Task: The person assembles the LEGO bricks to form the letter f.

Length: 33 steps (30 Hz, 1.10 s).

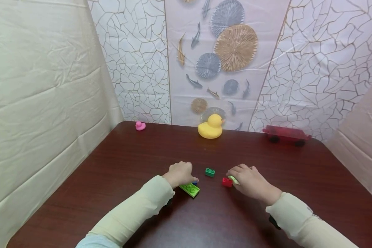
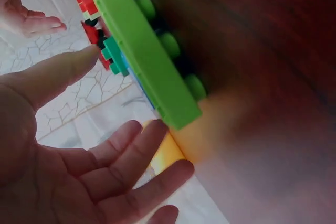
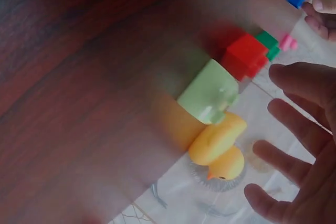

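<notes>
My left hand (image 1: 180, 174) is over the far end of a long lime-green toy brick (image 1: 189, 189) with round studs. In the left wrist view its thumb and fingers are spread apart beyond that brick, holding nothing. A small blue brick (image 1: 195, 182) shows partly by the thumb, the rest hidden. My right hand (image 1: 251, 181) hovers beside a pale green brick (image 1: 234, 179), which it partly covers in the head view. Loosely spread fingers (image 3: 294, 124) with nothing between them show in the right wrist view. Touching or close to the pale brick is a red brick (image 1: 227, 182).
Between the hands, slightly farther back, lies a small green brick (image 1: 209, 172). Along the far edge of the dark wooden table (image 1: 136, 151) stand a pink duck (image 1: 140, 126), a yellow duck (image 1: 210, 127) and a red wheeled toy wagon (image 1: 286, 134). Patterned cloth hangs behind.
</notes>
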{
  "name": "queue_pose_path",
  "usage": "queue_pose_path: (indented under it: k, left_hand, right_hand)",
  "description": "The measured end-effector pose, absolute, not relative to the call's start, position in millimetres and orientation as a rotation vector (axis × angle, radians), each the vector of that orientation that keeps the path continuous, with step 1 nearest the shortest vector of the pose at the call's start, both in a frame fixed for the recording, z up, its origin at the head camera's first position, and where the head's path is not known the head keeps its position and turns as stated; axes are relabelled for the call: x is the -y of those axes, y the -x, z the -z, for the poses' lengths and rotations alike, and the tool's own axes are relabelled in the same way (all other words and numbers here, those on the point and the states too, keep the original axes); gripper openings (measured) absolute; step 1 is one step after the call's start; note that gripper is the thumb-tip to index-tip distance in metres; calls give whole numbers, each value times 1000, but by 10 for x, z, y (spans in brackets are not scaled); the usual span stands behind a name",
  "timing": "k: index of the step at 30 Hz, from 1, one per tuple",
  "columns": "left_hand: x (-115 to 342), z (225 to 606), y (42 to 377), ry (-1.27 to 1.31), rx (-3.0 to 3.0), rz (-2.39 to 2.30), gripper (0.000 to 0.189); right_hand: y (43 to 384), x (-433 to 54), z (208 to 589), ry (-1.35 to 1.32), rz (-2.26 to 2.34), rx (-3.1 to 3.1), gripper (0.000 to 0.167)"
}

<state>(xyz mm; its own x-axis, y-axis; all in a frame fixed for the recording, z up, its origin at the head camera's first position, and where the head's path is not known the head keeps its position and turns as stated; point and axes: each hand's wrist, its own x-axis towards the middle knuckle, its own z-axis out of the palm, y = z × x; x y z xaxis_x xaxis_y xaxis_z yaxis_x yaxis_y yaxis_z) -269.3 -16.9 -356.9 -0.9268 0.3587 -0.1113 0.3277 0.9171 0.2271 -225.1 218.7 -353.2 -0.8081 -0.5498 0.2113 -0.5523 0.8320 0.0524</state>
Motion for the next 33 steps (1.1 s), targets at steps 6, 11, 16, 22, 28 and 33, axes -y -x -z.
queue_pose_path:
  k: [6, 11, 16, 22, 28, 33]
  left_hand:
    - [123, 3603, 2652, -524, -2935, -237, 34]
    - [85, 3625, 2640, -536, -2953, -231, 32]
    - [48, 3631, 2639, -541, -2960, -227, 30]
    - [29, 3629, 2640, -561, -2961, -218, 30]
    - [15, 3591, 2619, -621, -2925, -221, 23]
    - [-27, 3557, 2606, -691, -2897, -201, 25]
  right_hand:
    - [2304, -2164, 3611, -922, 79, 2781, 29]
    - [2362, -2148, 3673, -1004, 127, 2705, 30]
    - [2402, -2118, 3720, -1072, 225, 2643, 30]
    - [2405, -2066, 3708, -1096, 382, 2610, 25]
    - [2397, -2032, 3685, -1121, 448, 2564, 21]
    - [2368, -1985, 3625, -1119, 347, 2681, 23]
